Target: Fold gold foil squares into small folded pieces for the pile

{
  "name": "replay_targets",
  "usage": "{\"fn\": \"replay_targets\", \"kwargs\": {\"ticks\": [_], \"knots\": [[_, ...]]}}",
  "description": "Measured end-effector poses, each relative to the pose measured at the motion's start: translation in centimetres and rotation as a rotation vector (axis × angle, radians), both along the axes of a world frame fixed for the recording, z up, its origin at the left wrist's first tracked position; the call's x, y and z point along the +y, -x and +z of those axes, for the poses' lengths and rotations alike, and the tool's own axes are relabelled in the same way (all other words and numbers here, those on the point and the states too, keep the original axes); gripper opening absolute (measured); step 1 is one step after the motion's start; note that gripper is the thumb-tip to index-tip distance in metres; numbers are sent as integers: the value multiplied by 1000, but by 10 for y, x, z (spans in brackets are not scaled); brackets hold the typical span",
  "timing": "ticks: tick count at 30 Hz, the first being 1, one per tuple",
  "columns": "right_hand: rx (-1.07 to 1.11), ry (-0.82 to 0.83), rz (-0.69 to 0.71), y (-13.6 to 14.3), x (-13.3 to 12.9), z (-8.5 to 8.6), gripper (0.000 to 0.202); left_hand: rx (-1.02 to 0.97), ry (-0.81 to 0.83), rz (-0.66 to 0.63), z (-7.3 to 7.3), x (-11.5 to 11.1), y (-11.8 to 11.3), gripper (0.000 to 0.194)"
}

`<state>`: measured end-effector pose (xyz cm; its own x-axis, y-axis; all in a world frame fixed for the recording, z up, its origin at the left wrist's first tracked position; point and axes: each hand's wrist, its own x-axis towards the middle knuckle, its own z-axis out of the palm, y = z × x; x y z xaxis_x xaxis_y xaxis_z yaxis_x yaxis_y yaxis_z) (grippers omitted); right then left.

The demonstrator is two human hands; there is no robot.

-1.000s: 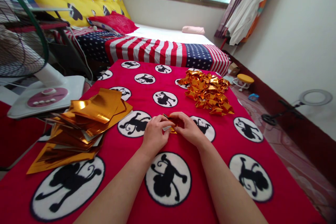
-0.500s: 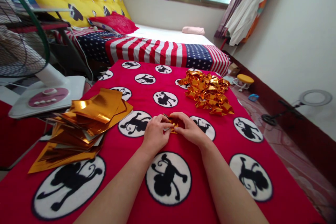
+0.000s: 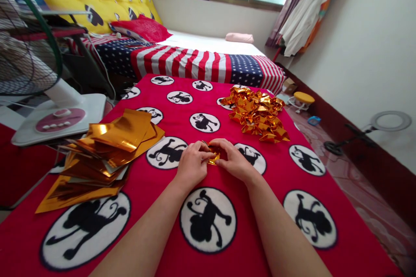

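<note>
Between my two hands, near the middle of the red cloth [image 3: 256,225], is a small piece of gold foil paper [image 3: 213,159], partly folded. My left hand [image 3: 194,162] has its fingers closed on the left side of it. On the right side, my right hand [image 3: 233,159] grips it with thumb and curled fingers. Much of the paper is hidden under the fingers. To the left lies a loose stack of flat gold foil sheets [image 3: 120,132]. A heap of folded gold foil ingots [image 3: 256,110] sits at the far right of the cloth.
A white fan base [image 3: 61,117] stands at the left, close to the foil stack. Behind the table is a bed with a striped and starred cover [image 3: 182,62]. A yellow stool [image 3: 302,98] and a ring light [image 3: 390,121] are at the right.
Both hands stay at the same spot with slight finger shifts. A little more of the gold paper shows between them now.
</note>
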<state>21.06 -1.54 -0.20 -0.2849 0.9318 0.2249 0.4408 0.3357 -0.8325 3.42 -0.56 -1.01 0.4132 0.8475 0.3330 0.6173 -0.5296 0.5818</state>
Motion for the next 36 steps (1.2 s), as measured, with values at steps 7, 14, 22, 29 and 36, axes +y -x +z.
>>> {"fn": "replay_targets", "kwargs": {"ticks": [7,14,22,29,36], "knots": [[-28,0,50,-3,-2,4,62,1,1,0,0,1,0,32],[-6,37,40,-3,-4,4,65,2,8,1,1,0,0,31],[-24,23,27,-2,-4,5,62,8,-3,12,0,-2,0,32],[-78,-18,-12,3,-3,6,55,-8,-12,16,2,-4,0,32],[-142,-82,-55,6,-2,2,47,-3,-10,14,2,-4,0,33]]}}
